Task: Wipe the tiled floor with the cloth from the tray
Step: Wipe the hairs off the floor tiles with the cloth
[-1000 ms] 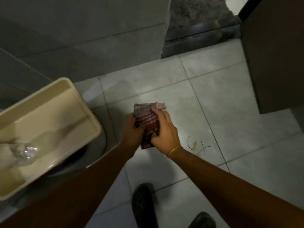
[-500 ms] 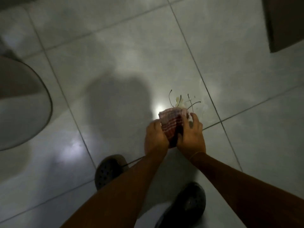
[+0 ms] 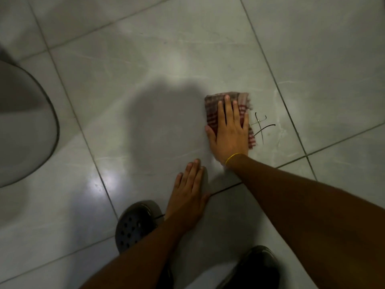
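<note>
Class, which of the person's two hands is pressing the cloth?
The right hand, with the yellow band, lies flat on the checked cloth; the left hand rests on bare tile.

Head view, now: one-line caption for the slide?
Right hand presses checked cloth flat beside dark scribbles; left hand braces on tiled floor.

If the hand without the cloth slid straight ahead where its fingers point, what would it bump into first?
Probably the right hand, around its wrist, pressing the cloth down. The left hand lies flat on the floor, fingers pointing that way.
</note>
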`<action>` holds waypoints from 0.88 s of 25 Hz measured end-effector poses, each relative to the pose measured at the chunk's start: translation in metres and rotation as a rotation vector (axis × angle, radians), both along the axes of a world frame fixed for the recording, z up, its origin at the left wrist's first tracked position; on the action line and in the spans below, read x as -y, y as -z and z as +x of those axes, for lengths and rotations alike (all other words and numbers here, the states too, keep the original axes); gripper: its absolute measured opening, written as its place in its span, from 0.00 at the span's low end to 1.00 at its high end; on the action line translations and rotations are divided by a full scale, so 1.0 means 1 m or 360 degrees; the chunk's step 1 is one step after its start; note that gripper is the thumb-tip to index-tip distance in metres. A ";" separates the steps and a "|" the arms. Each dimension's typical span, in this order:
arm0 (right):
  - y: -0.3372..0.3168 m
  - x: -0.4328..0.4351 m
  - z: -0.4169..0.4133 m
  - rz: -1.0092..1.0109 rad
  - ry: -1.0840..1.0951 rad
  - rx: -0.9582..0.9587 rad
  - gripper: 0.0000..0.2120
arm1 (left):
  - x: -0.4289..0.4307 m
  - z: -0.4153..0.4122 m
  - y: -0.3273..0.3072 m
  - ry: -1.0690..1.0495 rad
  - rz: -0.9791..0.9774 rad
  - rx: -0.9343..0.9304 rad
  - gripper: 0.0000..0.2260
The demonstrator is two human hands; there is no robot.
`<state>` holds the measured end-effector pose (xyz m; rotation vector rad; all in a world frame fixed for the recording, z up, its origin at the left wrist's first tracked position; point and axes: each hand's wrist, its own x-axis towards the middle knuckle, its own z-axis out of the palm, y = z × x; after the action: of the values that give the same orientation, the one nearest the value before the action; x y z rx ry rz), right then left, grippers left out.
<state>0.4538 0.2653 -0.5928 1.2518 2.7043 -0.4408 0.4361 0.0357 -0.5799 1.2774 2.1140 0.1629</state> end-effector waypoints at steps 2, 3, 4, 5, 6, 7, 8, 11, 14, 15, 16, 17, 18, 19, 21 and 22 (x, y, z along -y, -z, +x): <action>0.002 0.024 0.024 -0.0003 -0.0020 -0.0003 0.39 | 0.000 0.002 0.001 -0.0028 0.0022 -0.0006 0.34; 0.002 0.043 0.043 -0.0009 -0.0037 -0.0007 0.38 | 0.000 0.002 0.001 -0.0051 0.0029 -0.0004 0.34; 0.002 0.062 0.065 -0.0017 -0.0044 0.0004 0.38 | -0.001 0.003 0.001 -0.0073 0.0035 0.0007 0.34; 0.003 0.080 0.088 -0.0027 -0.0053 0.0036 0.39 | -0.001 0.003 0.001 -0.0084 0.0047 0.0017 0.34; 0.001 0.095 0.111 -0.0043 -0.0066 0.0066 0.39 | -0.002 0.002 0.000 -0.0083 0.0052 0.0020 0.35; 0.000 0.106 0.133 -0.0053 -0.0088 0.0085 0.40 | -0.001 0.002 0.000 -0.0076 0.0057 0.0009 0.35; -0.001 0.109 0.152 -0.0044 -0.0124 0.0100 0.40 | -0.001 0.003 0.001 -0.0071 0.0062 -0.0004 0.34; -0.001 0.067 0.172 0.0011 -0.0166 0.0128 0.41 | -0.002 0.005 0.000 -0.0091 0.0070 -0.0023 0.34; 0.004 -0.011 0.140 0.0073 0.0166 0.0074 0.40 | -0.002 0.006 0.002 -0.0090 0.0081 -0.0036 0.33; 0.005 -0.034 0.126 0.0079 0.0273 0.0056 0.39 | -0.001 0.006 0.003 -0.0083 0.0076 -0.0041 0.33; 0.006 -0.049 0.116 0.0092 0.0337 0.0052 0.39 | -0.001 0.006 0.004 -0.0082 0.0072 -0.0048 0.34; 0.007 -0.054 0.109 0.0105 0.0373 0.0064 0.39 | -0.001 0.006 0.004 -0.0083 0.0069 -0.0050 0.34; 0.007 -0.050 0.106 0.0115 0.0398 0.0079 0.38 | -0.001 0.006 0.004 -0.0085 0.0067 -0.0043 0.34; 0.006 -0.037 0.107 0.0118 0.0422 0.0096 0.38 | -0.001 0.006 0.004 -0.0089 0.0066 -0.0032 0.33; 0.000 0.007 0.117 0.0090 0.0426 0.0136 0.39 | -0.001 0.006 0.004 -0.0101 0.0062 -0.0009 0.33; -0.003 0.035 0.124 0.0068 0.0394 0.0152 0.39 | -0.001 0.006 0.004 -0.0108 0.0064 0.0007 0.33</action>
<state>0.5782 0.2305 -0.5900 1.5850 2.5025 -0.3402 0.4419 0.0370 -0.5842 1.2280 2.1611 0.2386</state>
